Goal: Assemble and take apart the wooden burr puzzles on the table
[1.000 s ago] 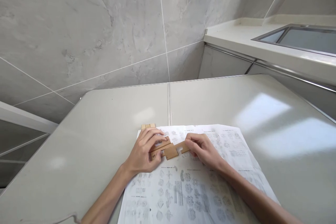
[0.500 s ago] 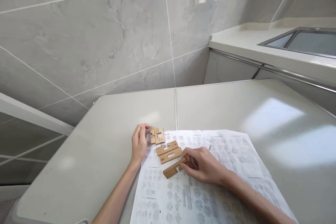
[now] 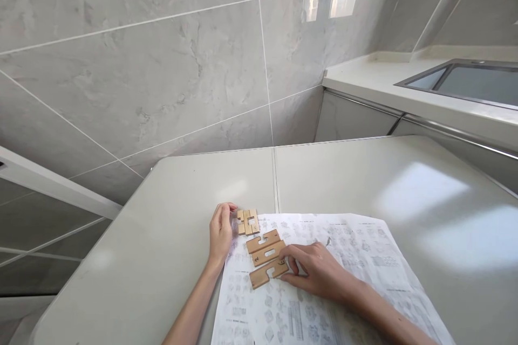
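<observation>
My right hand [image 3: 318, 272] brackets the right end of a notched wooden puzzle piece [image 3: 261, 276] between thumb and index finger. That piece lies flat on the printed sheet [image 3: 348, 302]. Directly above it lie a slotted wooden piece marked 2 [image 3: 261, 256] and another notched piece [image 3: 267, 239], edge to edge. My left hand [image 3: 220, 232] rests at the left side of a small group of fitted wooden pieces [image 3: 247, 222] with a square gap. Its fingers are loosely bent, with the tips beside the group's upper left corner and partly hidden.
The sheet, covered in small diagrams, lies on a pale glossy table [image 3: 170, 215] with a seam [image 3: 275, 183]. Grey tiled wall [image 3: 162, 64] rises behind. At the right is a counter [image 3: 364, 73] with a sink [image 3: 465, 81].
The lowest notched piece was tilted up in my right hand; now it lies flat beside the slotted one. My right fingers have spread a little. The whole view has shifted slightly.
</observation>
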`<state>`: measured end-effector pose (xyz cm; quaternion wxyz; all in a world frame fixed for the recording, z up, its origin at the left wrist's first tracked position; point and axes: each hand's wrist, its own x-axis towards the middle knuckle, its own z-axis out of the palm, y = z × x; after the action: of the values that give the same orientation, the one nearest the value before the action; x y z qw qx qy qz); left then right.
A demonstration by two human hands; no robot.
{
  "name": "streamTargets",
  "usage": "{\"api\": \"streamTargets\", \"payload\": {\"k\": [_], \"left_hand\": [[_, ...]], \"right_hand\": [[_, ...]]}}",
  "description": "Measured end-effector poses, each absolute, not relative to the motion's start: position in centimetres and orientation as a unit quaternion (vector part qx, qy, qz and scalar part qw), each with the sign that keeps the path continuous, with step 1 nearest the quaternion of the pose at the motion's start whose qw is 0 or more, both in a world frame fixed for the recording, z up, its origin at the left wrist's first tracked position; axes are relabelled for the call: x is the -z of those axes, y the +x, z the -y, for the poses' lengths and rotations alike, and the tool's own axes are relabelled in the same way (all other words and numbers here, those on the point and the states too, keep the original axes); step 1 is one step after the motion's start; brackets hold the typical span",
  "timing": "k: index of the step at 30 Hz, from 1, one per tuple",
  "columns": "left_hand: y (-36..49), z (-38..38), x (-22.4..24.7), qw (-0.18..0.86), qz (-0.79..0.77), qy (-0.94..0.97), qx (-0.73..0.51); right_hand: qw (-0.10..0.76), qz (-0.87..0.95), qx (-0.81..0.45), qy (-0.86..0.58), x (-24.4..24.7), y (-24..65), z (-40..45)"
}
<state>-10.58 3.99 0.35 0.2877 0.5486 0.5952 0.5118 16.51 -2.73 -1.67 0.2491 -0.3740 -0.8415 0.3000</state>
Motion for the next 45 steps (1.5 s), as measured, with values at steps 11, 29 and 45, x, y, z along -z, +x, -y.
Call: {"api": "streamTargets", "payload": {"k": [11, 29, 45], "left_hand": [[-10.86, -3.99, -0.25, 0.299, -0.595, 0.548, -0.505], [-10.82, -3.83, -0.63, 0.289, -0.601, 0.583, -0.465], [-10.24, -3.79, -0.72, 0.248, -0.593, 0.63, -0.436]], "right_hand": [[0.268, 0.861, -0.243, -0.358, 1.44, 15.78, 3.04], [0.24, 0.838, -0.261, -0.414, 2.02, 15.82, 2.72], [0.26, 0.827, -0.267, -0.421, 1.71, 15.97, 2.63]]}}
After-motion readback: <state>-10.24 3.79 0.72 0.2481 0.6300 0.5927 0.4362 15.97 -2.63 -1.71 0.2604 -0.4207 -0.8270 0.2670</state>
